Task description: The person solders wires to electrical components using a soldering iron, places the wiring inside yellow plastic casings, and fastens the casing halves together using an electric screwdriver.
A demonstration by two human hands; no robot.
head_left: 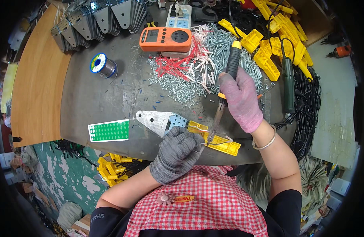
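Observation:
My right hand (242,98), in a pink glove, is closed round the black-and-yellow grip of a soldering iron (233,59). The iron points down, its tip at the wires of a yellow plastic handle shell (225,145) near the table's front edge. Close beside that tip, my left hand (178,152), in a grey knit glove, is closed in a pinch; what its fingertips hold is too small to make out. A grey metal blade-shaped plate (155,120) with a perforated end lies just beyond the left hand, in line with the yellow shell.
Behind the hands lie heaped screws and nuts (225,49) with red and white sleeves. An orange meter (165,38) and power strip (179,19) stand there. Left are a solder spool (107,67), green sticker sheet (109,130) and metal plates (111,17); right, yellow shells (286,31) and black cables (306,106).

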